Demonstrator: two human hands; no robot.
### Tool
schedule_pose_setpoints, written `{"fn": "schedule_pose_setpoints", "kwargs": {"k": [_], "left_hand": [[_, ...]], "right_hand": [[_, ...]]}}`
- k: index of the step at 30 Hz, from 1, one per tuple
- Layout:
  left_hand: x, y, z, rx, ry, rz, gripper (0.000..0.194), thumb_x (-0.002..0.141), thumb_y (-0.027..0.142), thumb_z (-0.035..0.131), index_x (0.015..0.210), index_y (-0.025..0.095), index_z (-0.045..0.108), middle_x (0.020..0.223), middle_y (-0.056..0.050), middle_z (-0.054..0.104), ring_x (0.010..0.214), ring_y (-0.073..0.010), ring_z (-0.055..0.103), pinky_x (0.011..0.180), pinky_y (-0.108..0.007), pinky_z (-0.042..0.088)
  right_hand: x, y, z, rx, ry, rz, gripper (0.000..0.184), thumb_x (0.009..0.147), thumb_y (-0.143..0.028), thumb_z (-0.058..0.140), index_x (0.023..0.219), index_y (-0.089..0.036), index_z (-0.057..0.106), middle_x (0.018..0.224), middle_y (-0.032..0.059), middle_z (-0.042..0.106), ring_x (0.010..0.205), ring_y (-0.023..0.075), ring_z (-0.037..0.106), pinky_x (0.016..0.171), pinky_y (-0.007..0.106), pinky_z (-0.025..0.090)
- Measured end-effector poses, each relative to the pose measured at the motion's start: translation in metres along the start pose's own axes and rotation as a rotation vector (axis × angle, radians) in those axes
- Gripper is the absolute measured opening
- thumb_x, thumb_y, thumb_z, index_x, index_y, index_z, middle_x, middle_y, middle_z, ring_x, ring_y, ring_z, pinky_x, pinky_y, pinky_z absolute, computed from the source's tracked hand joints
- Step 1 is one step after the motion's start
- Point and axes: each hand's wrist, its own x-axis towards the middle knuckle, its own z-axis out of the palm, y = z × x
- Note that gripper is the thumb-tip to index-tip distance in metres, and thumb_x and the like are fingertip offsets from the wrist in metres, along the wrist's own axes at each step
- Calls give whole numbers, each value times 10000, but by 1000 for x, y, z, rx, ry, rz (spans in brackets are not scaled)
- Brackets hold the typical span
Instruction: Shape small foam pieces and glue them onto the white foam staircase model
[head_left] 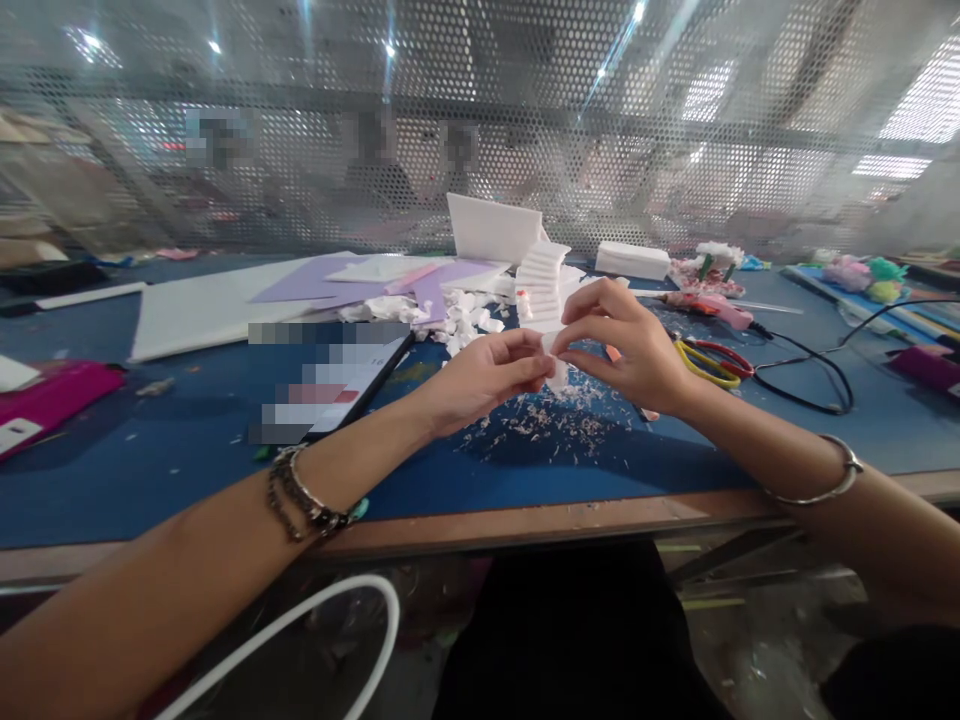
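Observation:
Between my hands is a small white piece, foam-like, at the middle of the head view; its exact shape is partly hidden by my fingers. My left hand [495,372] pinches this white piece [551,345] from the left with thumb and fingers. From the right, my right hand [626,340] has its thumb and fingertips closed on the same piece. Just behind my fingers stands a stepped stack of white foam strips [541,280]. Below my hands, fine white shavings [551,425] are scattered over the blue tabletop [420,480].
A phone [330,385] lies left of my hands. White scraps [469,318] and purple sheets [322,278] lie behind it. On the right are yellow- and red-handled scissors [712,365], a pink corded tool [724,310] and a black cable [847,395]. A perforated metal screen [480,120] rises at the back.

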Motion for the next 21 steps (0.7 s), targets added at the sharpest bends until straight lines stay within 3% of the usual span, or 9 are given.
{"fn": "schedule_pose_setpoints", "kwargs": {"k": [7,16,21], "left_hand": [[0,0,5,79,98,113,437,654,190,699,987,176,416,712,19,628,676,-85,587,706,-234,439],[1,-4,3,304,129,281,226,706,286,657,841,158,528,790,-14,630,739,-123,619,752,-256,476],[-2,0,5,431,166,279,187,744,324,611,776,151,550,722,-23,643,698,-127,616,723,-258,473]], "right_hand": [[-2,-1,6,133,-21,125,60,824,-172,492,816,-155,549,847,40,561,825,121,514,756,279,424],[-3,-4,10,189,-5,236,80,804,-191,531,813,-172,609,826,21,522,754,90,501,672,230,420],[-3,-6,9,218,-18,255,81,811,-172,511,819,-163,591,834,24,556,772,90,518,660,225,428]]}}
